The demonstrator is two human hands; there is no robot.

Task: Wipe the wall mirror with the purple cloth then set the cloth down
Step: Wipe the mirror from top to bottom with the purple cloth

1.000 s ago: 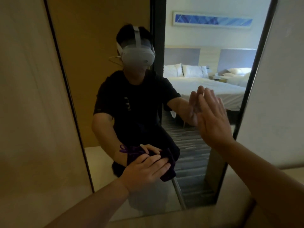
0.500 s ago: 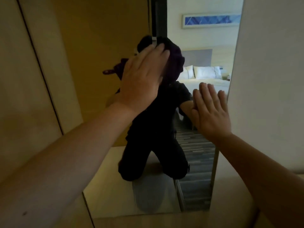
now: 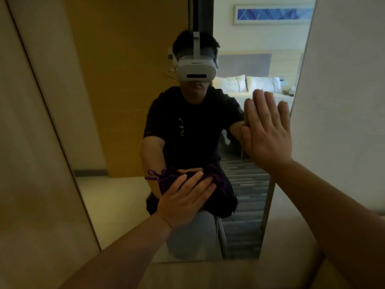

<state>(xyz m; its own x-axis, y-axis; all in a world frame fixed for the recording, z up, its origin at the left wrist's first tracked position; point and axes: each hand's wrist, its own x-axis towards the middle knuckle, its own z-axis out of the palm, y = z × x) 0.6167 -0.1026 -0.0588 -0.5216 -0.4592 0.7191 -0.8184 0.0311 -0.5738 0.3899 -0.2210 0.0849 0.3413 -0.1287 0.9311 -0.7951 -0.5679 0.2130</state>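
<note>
A tall wall mirror (image 3: 116, 126) fills the middle of the view, between a beige panel on the left and a white wall on the right. My left hand (image 3: 184, 200) presses the dark purple cloth (image 3: 216, 180) flat against the lower part of the glass; most of the cloth is hidden under my fingers. Higher up, my right hand (image 3: 267, 132) lies flat and open against the glass close to the mirror's right edge. The glass reflects a kneeling person in a black shirt with a white headset.
A beige wall panel (image 3: 31, 163) borders the mirror on the left, a white wall (image 3: 337, 101) on the right. A pale ledge (image 3: 198, 274) runs under the mirror's bottom edge. A bed with white pillows and a blue picture show only as reflections.
My left hand swept the cloth up to head height on the glass, then back down to the lower part. My right hand stayed flat near the right edge.
</note>
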